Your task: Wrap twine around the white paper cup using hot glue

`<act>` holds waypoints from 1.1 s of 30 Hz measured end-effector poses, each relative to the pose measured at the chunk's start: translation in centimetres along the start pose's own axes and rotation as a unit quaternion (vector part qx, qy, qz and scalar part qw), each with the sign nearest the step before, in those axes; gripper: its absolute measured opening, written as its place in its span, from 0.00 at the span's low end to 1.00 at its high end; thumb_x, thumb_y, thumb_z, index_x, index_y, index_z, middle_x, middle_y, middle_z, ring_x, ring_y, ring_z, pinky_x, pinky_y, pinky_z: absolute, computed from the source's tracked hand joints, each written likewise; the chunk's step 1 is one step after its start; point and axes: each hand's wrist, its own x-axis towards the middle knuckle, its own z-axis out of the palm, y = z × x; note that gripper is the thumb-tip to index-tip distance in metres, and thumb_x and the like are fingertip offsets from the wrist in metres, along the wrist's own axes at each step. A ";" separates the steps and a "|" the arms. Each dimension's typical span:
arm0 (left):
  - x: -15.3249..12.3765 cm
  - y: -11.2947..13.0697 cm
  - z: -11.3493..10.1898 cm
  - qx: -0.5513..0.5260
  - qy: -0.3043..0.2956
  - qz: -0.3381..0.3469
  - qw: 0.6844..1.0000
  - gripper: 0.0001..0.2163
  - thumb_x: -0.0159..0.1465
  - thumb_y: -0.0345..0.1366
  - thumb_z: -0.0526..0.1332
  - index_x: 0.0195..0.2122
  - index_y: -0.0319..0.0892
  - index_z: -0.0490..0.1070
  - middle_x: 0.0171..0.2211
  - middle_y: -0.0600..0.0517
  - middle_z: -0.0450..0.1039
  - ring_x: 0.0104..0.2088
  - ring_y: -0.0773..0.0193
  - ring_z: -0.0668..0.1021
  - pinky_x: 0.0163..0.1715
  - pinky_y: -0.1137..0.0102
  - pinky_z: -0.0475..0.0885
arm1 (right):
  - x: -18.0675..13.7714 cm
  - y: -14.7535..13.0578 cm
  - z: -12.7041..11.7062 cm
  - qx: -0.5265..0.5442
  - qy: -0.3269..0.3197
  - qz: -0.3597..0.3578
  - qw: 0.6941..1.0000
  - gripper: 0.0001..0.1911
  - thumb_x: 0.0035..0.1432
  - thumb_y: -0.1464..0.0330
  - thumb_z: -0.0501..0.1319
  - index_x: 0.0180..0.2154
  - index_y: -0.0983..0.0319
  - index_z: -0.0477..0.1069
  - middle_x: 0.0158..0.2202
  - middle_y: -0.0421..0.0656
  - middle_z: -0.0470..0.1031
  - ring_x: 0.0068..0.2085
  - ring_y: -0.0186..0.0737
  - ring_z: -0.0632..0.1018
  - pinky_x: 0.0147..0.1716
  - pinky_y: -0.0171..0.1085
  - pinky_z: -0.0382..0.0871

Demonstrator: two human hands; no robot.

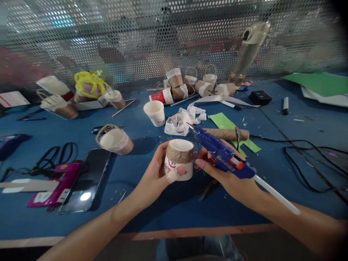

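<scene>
A white printed paper cup, held upright above the table, has brown twine wound in a band around its upper part. My left hand grips this cup from the left, thumb across its front. In my right hand is a blue hot glue gun, its metal nozzle pointing up and left just beyond the cup's rim. A white glue stick sticks out of its back end. Behind the gun lies a roll of twine. White lace ribbon is heaped beyond the cup.
Left stands a finished-looking cup basket, near a phone and a magenta glue gun. Several small baskets and a bottle line the mesh screen. Scissors lie beneath my right hand; a black cord runs right.
</scene>
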 end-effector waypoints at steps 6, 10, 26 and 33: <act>-0.1 -0.3 -0.1 -0.011 -0.004 0.000 1.000 0.25 0.63 0.40 0.72 0.59 0.49 0.68 0.55 0.47 0.76 0.55 0.51 0.77 0.55 0.61 0.73 | 0.0 0.2 -0.1 0.013 -0.021 0.016 1.000 0.10 0.58 0.71 0.71 0.33 0.56 0.71 0.29 0.35 0.79 0.30 0.36 0.81 0.30 0.37 0.80; -0.1 -0.3 0.1 -0.024 -0.002 -0.002 1.000 0.25 0.62 0.41 0.73 0.58 0.49 0.68 0.55 0.47 0.76 0.54 0.51 0.77 0.54 0.61 0.73 | -0.1 0.6 -0.1 0.033 -0.020 0.009 0.999 0.10 0.58 0.69 0.72 0.34 0.56 0.72 0.30 0.34 0.78 0.30 0.35 0.81 0.30 0.35 0.79; -0.3 -0.8 -0.7 -0.081 -0.027 -0.030 0.996 0.21 0.65 0.44 0.70 0.58 0.52 0.73 0.55 0.50 0.76 0.55 0.55 0.76 0.53 0.67 0.71 | 0.0 0.4 0.3 0.019 0.060 0.074 0.995 0.13 0.51 0.64 0.75 0.35 0.56 0.73 0.33 0.39 0.82 0.34 0.44 0.83 0.37 0.46 0.83; -0.4 -1.0 -0.7 -0.086 -0.030 -0.035 0.995 0.20 0.66 0.44 0.69 0.58 0.51 0.72 0.54 0.49 0.76 0.54 0.56 0.76 0.53 0.66 0.71 | 0.2 0.5 -0.1 0.014 0.020 0.092 0.995 0.12 0.51 0.64 0.75 0.33 0.57 0.74 0.34 0.40 0.83 0.37 0.45 0.84 0.41 0.47 0.83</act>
